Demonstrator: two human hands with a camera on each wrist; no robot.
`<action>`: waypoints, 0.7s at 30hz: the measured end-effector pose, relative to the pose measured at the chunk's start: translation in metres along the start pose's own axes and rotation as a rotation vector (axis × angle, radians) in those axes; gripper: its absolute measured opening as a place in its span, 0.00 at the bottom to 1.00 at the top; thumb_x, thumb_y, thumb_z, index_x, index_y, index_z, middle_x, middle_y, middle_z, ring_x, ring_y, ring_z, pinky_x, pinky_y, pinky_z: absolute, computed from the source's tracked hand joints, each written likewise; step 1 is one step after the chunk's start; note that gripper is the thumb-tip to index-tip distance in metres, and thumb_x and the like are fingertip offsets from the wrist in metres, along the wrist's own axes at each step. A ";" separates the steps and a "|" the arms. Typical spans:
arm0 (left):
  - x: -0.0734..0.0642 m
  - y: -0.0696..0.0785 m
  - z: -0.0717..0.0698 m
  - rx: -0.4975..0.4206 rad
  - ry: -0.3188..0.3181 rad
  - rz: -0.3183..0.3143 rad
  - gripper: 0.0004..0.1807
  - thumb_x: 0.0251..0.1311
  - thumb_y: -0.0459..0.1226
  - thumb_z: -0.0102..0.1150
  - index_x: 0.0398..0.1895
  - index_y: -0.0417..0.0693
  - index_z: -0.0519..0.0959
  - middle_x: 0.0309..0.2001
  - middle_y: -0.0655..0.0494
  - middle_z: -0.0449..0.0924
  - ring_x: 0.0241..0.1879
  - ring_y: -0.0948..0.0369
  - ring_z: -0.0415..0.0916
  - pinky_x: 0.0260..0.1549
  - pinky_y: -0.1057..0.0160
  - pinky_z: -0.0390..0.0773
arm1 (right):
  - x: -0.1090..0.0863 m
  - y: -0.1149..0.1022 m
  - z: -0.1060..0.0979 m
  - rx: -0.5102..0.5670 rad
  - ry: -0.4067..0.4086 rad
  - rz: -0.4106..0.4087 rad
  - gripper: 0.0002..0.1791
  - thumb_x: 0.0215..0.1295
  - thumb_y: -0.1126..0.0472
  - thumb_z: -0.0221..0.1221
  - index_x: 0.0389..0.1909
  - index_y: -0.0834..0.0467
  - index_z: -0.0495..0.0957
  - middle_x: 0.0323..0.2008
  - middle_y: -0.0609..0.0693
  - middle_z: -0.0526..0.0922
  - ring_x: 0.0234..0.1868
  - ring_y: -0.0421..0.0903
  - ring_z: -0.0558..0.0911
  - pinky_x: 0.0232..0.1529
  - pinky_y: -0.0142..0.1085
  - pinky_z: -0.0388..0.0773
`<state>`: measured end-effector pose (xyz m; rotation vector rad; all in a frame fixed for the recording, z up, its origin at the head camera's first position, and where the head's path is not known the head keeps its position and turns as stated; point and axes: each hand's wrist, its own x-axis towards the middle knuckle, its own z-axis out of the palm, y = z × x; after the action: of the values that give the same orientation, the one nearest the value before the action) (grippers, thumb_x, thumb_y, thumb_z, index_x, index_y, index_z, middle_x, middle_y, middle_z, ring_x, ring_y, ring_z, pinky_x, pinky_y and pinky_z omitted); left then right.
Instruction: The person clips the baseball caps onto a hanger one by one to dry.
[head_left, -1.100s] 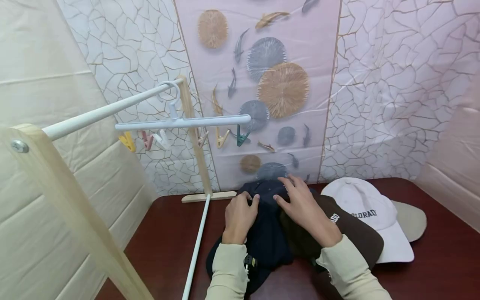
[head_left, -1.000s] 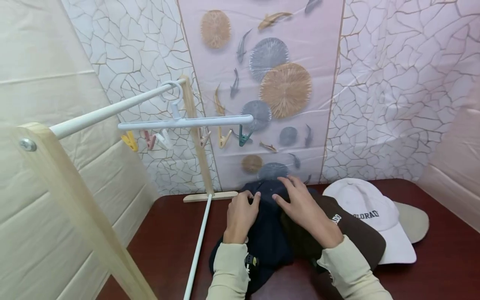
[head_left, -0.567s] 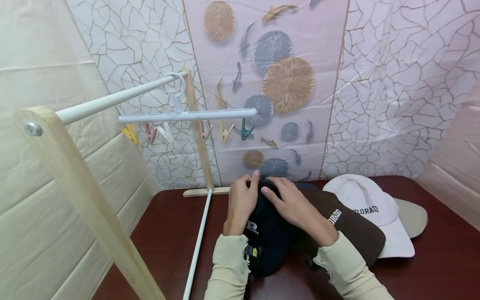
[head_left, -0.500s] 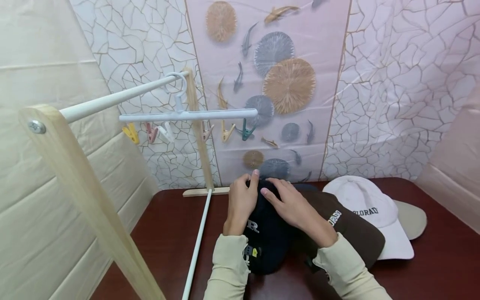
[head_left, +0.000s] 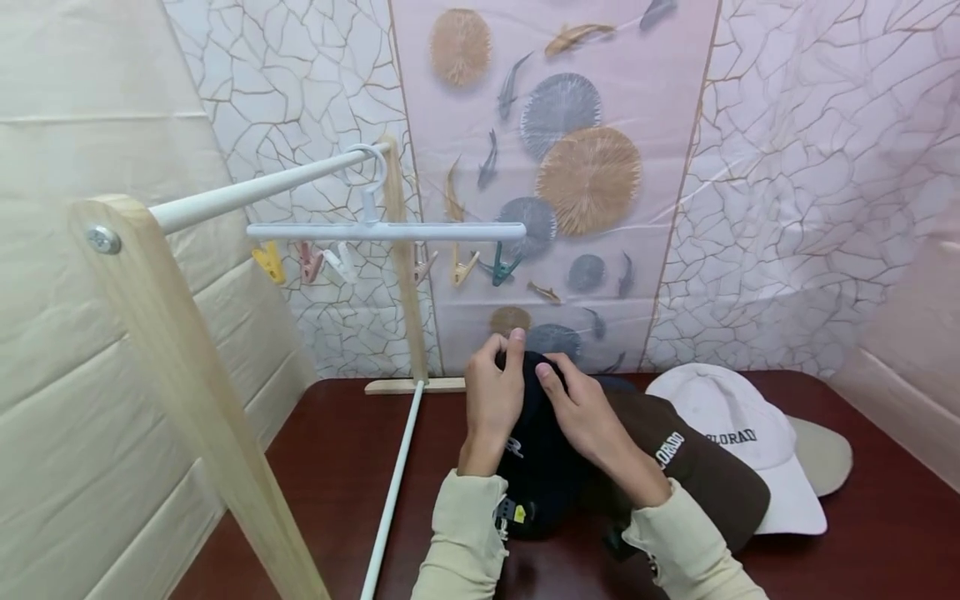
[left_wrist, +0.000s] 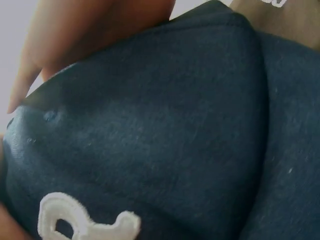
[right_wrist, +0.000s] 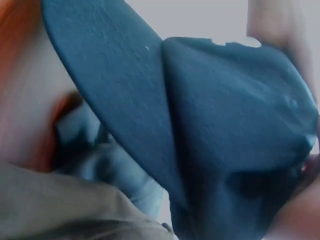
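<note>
Both hands grip a navy baseball cap (head_left: 542,467) in the middle of the head view, its crown held upward and its brim toward me. My left hand (head_left: 495,396) curls its fingers over the crown's far left side, thumb raised. My right hand (head_left: 588,417) holds the crown's far right side between thumb and fingers. A pale raised letter shows on the front of the navy cap (left_wrist: 150,110) in the left wrist view. The right wrist view shows the cap's brim and crown (right_wrist: 230,110) from the side. My forearms and hands hide part of the cap.
A brown cap (head_left: 697,475), a white cap (head_left: 720,408) and a beige brim (head_left: 821,454) overlap at right on the dark red table (head_left: 337,500). At left stands a wooden rack (head_left: 180,350) with a white hanger (head_left: 382,232) carrying several coloured clips.
Both hands have closed on the navy cap's crown and tilted it up, so its letter has come into view. The head view has shifted slightly. The other caps lie where they were.
</note>
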<state>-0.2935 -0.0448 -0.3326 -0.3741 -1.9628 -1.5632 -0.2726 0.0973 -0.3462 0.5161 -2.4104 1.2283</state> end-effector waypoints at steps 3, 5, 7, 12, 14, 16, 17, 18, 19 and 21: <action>-0.003 0.005 0.005 -0.021 0.036 0.021 0.26 0.80 0.53 0.53 0.23 0.49 0.69 0.19 0.59 0.61 0.20 0.60 0.64 0.25 0.64 0.65 | -0.002 -0.002 0.002 0.007 0.022 -0.011 0.24 0.86 0.45 0.47 0.66 0.57 0.75 0.54 0.58 0.85 0.56 0.56 0.83 0.58 0.55 0.77; -0.005 0.008 0.009 -0.033 0.053 0.031 0.26 0.80 0.52 0.53 0.22 0.49 0.69 0.18 0.59 0.61 0.19 0.59 0.63 0.24 0.64 0.65 | -0.004 -0.002 0.003 0.015 0.035 -0.017 0.23 0.86 0.44 0.47 0.64 0.57 0.76 0.51 0.57 0.86 0.53 0.55 0.84 0.55 0.54 0.78; -0.007 0.011 0.011 -0.043 0.057 0.038 0.27 0.81 0.53 0.52 0.22 0.50 0.68 0.18 0.59 0.61 0.18 0.59 0.62 0.23 0.64 0.64 | -0.005 -0.004 0.004 0.026 0.064 -0.030 0.21 0.86 0.46 0.47 0.60 0.56 0.77 0.45 0.54 0.86 0.47 0.52 0.83 0.51 0.50 0.78; -0.004 0.015 0.009 -0.022 0.056 0.066 0.28 0.81 0.56 0.50 0.22 0.50 0.67 0.18 0.59 0.59 0.19 0.60 0.61 0.24 0.64 0.64 | -0.006 -0.007 0.004 0.055 0.160 -0.092 0.14 0.86 0.50 0.49 0.49 0.56 0.78 0.34 0.50 0.81 0.36 0.46 0.79 0.41 0.43 0.76; -0.002 0.015 0.007 0.015 0.065 0.085 0.29 0.81 0.56 0.49 0.21 0.51 0.67 0.18 0.59 0.58 0.18 0.60 0.60 0.24 0.64 0.63 | -0.004 -0.008 0.003 0.051 0.183 -0.115 0.13 0.85 0.51 0.51 0.47 0.55 0.78 0.33 0.49 0.81 0.34 0.44 0.80 0.39 0.42 0.77; 0.000 0.013 0.004 0.054 0.076 0.098 0.30 0.81 0.55 0.48 0.19 0.51 0.65 0.17 0.59 0.56 0.17 0.60 0.57 0.23 0.63 0.62 | -0.004 -0.009 0.002 0.042 0.196 -0.134 0.13 0.84 0.50 0.54 0.45 0.55 0.79 0.32 0.48 0.82 0.32 0.43 0.80 0.38 0.40 0.77; 0.000 0.012 0.002 0.073 0.079 0.103 0.30 0.82 0.55 0.48 0.19 0.51 0.65 0.17 0.59 0.55 0.17 0.60 0.56 0.22 0.63 0.62 | -0.004 -0.008 0.002 0.035 0.201 -0.142 0.12 0.83 0.50 0.55 0.44 0.54 0.79 0.32 0.48 0.82 0.32 0.42 0.80 0.37 0.39 0.77; 0.000 0.010 0.001 0.084 0.078 0.105 0.31 0.82 0.55 0.47 0.18 0.51 0.64 0.16 0.59 0.55 0.16 0.60 0.56 0.22 0.63 0.61 | -0.004 -0.008 0.002 0.028 0.207 -0.147 0.12 0.82 0.50 0.56 0.42 0.54 0.79 0.31 0.47 0.83 0.31 0.42 0.80 0.37 0.39 0.77; 0.000 0.009 0.000 0.092 0.074 0.108 0.31 0.82 0.55 0.47 0.18 0.51 0.64 0.16 0.60 0.55 0.16 0.61 0.55 0.22 0.64 0.61 | -0.004 -0.008 0.002 0.022 0.210 -0.150 0.12 0.82 0.50 0.57 0.41 0.53 0.80 0.30 0.46 0.83 0.30 0.41 0.80 0.36 0.38 0.77; 0.000 0.006 -0.001 0.095 0.056 0.107 0.31 0.82 0.56 0.46 0.17 0.51 0.63 0.16 0.60 0.54 0.16 0.61 0.54 0.22 0.64 0.60 | -0.006 -0.007 0.001 0.027 0.215 -0.153 0.12 0.81 0.50 0.58 0.39 0.53 0.80 0.29 0.45 0.82 0.29 0.40 0.80 0.35 0.37 0.77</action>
<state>-0.2894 -0.0443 -0.3276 -0.3855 -1.9336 -1.3937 -0.2649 0.0935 -0.3451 0.5356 -2.1376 1.1871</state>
